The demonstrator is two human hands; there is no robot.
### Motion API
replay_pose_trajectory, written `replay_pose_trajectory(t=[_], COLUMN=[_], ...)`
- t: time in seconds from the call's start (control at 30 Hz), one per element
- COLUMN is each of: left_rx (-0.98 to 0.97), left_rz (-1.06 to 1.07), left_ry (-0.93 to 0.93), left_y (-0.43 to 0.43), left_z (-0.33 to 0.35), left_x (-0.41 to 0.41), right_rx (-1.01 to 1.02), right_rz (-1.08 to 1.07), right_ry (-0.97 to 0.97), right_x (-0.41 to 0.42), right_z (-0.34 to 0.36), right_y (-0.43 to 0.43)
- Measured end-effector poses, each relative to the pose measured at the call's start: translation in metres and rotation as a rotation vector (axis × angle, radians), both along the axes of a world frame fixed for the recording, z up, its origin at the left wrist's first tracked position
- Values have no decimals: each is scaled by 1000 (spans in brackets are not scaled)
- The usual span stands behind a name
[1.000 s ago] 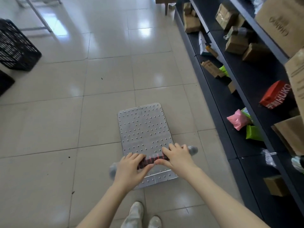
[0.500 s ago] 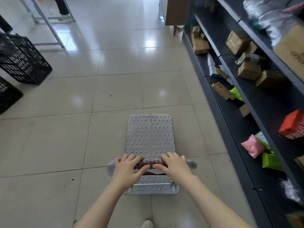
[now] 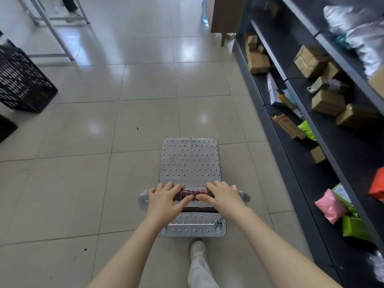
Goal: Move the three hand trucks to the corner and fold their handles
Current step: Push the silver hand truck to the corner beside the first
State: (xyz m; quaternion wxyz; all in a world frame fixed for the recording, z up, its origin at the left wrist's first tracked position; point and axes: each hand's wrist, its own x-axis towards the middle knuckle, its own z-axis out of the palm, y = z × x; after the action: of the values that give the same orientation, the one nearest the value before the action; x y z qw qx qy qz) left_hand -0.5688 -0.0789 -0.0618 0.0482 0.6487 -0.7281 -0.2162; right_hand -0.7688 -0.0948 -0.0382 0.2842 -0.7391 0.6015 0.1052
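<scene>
One hand truck (image 3: 190,163) stands on the tiled floor straight ahead of me, a studded silver metal platform with its handle upright. The handle bar (image 3: 194,193) has a black and red wrapped grip and grey rounded ends. My left hand (image 3: 166,201) is closed over the left part of the bar. My right hand (image 3: 223,197) is closed over the right part, thumbs nearly meeting in the middle. A leg in pale trousers and a light shoe (image 3: 197,246) steps just behind the platform. No other hand truck is in view.
A long dark shelving unit (image 3: 311,129) with cardboard boxes and coloured bags runs along the right. A black plastic crate (image 3: 20,80) sits at the left, a metal table frame (image 3: 54,32) far left, a wooden cabinet (image 3: 226,15) far ahead. Open floor lies ahead.
The hand truck has rolled forward along the shelves and now points straight ahead instead of slightly left. Both hands kept hold of the handle. The view has tilted up.
</scene>
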Motion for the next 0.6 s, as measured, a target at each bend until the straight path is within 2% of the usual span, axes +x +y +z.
replay_pose_trajectory(t=[0.6], left_rx=[24], left_rz=[84], left_ry=[7], left_y=[-256], left_z=[4], left_x=[-36], right_rx=[-2], right_rz=[68], right_ry=[7], right_x=[-32], right_z=[1], right_y=[-274])
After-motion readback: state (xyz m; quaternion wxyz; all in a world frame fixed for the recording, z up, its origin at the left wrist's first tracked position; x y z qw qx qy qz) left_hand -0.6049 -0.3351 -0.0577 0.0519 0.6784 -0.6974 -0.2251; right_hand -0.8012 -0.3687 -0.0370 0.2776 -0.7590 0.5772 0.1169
